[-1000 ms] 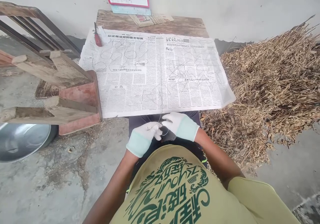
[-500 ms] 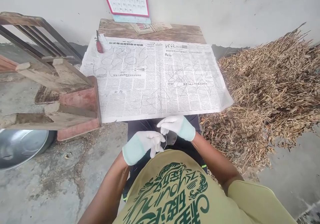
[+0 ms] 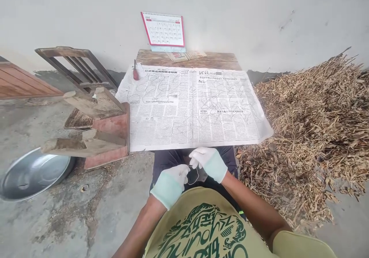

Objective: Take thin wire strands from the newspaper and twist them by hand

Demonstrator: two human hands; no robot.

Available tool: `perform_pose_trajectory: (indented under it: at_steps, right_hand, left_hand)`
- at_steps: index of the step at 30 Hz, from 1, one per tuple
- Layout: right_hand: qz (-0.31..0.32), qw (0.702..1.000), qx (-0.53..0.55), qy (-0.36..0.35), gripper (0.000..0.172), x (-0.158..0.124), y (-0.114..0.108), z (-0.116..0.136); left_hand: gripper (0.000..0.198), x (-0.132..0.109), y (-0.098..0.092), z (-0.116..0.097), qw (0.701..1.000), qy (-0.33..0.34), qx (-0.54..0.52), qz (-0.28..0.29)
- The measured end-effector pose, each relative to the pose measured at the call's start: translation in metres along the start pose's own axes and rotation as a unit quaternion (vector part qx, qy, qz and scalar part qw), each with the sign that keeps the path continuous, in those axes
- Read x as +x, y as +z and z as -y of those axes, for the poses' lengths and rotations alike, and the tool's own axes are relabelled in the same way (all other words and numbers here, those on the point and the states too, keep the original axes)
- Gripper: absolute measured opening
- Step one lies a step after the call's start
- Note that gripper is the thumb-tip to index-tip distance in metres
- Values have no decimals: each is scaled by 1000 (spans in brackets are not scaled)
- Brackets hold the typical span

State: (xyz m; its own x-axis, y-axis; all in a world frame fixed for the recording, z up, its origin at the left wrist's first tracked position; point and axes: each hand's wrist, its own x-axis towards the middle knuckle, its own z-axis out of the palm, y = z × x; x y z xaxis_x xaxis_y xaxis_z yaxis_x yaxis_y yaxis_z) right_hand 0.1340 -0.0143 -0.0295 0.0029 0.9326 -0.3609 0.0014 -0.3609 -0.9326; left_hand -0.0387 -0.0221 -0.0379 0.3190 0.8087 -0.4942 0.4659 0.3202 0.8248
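With my left hand (image 3: 172, 182) and right hand (image 3: 208, 162) close together, fingertips pinched on the wire (image 3: 197, 176), I should guide its loop between them evenly, avoiding kinks.

A screwdriver (image 3: 135, 74) lies on newspaper (image 3: 155, 137), calendar (image 3: 165, 32) behind, basin (image 3: 37, 173) left, straw (image 3: 325, 115) right.

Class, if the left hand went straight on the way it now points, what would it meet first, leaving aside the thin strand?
Probably the gloved right hand, close ahead and to the right of the left hand, though depth is unclear, so it might pass beneath.
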Motion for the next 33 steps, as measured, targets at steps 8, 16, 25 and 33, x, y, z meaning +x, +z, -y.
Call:
perform_pose_trajectory:
  at_steps: [8,16,25,33]
  right_hand:
    - [-63,997,31,-45,21,-6,9,7]
    - [-28,994,-83,-70,21,-5,-4,12]
    - [-31,994,-88,-57,23,-6,-1,0]
    - [-22,1000,-13,-13,23,-5,-2,7]
  left_hand:
    - [28,5,2,-1,989,82,96,-74]
    - [25,4,-13,-19,982,53,70,-164]
    - [37,8,-18,-34,991,12,32,-127]
    - [50,11,-18,-18,994,6,-41,-101]
